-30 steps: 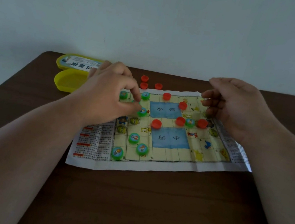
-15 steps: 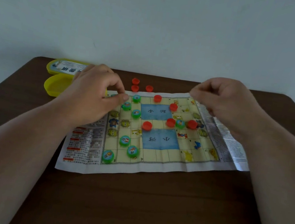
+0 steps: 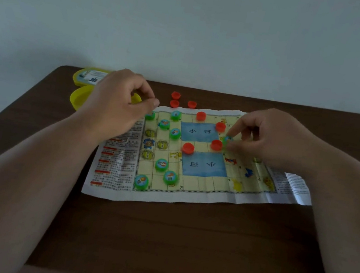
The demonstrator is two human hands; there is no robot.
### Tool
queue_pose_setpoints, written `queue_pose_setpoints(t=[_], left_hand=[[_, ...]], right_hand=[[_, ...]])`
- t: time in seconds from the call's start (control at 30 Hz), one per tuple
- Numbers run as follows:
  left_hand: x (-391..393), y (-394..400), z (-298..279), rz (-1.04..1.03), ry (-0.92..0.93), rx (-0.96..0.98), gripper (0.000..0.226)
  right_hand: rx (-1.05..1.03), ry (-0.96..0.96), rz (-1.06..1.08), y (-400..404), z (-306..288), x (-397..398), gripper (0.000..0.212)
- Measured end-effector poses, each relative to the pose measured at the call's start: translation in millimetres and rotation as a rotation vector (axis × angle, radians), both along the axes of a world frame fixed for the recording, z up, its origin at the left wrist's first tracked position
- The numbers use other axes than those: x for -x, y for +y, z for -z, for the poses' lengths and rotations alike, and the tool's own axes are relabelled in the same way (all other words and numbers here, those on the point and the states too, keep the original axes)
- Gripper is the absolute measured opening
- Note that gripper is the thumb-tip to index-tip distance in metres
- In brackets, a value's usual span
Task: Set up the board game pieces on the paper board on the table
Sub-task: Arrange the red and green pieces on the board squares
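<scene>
Placement is underway: right hand [image 3: 266,139] is pinched on a green piece [image 3: 227,140] beside the upper river square [image 3: 198,131]; left hand's [image 3: 118,107] grip cannot be told; a starting square is needed next.

A single head-worn wide-angle view looks forward and down from the near edge of the dark brown wooden surface [image 3: 183,241], close enough that both forearms fill the lower corners, facing the pale plain wall [image 3: 190,22] behind the far edge.
</scene>
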State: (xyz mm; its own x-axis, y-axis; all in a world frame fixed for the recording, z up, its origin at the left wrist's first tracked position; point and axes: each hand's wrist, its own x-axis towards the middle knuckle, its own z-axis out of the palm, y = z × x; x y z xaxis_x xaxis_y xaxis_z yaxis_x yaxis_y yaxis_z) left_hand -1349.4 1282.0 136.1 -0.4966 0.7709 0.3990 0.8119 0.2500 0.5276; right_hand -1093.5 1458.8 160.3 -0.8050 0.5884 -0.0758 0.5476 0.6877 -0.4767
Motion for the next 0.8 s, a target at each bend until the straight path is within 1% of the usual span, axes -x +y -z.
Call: queue_pose_setpoints(t=[0.13,0.3,0.33,0.4,0.47,0.63,0.8], left_hand=[[2,1,0,-0.019,0.005,0.004,0.016],[7,1,1,-0.051,-0.004,-0.007,0.012],[7,1,1,-0.054,-0.005,-0.007,0.011],[7,2,2,-0.053,-0.005,-0.008,0.012],[7,2,1,-0.049,-0.002,-0.008,0.012],[7,0,1,-0.037,0.004,-0.007,0.013],[7,0,0,-0.046,0.0,0.008,0.014]], right_hand=[[0.038,0.204,0.026,-8,-1,4,0.014],[0.047,0.309,-0.091,-32,-1,14,0.013],[0.016,0.308,-0.115,-37,1,17,0.014],[-0.1,0.26,-0.167,-48,8,27,0.022],[-0.163,0.197,-0.21,-57,13,37,0.029],[-0.246,0.065,-0.263,-67,17,48,0.035],[-0.236,-0.03,-0.263,-66,17,48,0.038]])
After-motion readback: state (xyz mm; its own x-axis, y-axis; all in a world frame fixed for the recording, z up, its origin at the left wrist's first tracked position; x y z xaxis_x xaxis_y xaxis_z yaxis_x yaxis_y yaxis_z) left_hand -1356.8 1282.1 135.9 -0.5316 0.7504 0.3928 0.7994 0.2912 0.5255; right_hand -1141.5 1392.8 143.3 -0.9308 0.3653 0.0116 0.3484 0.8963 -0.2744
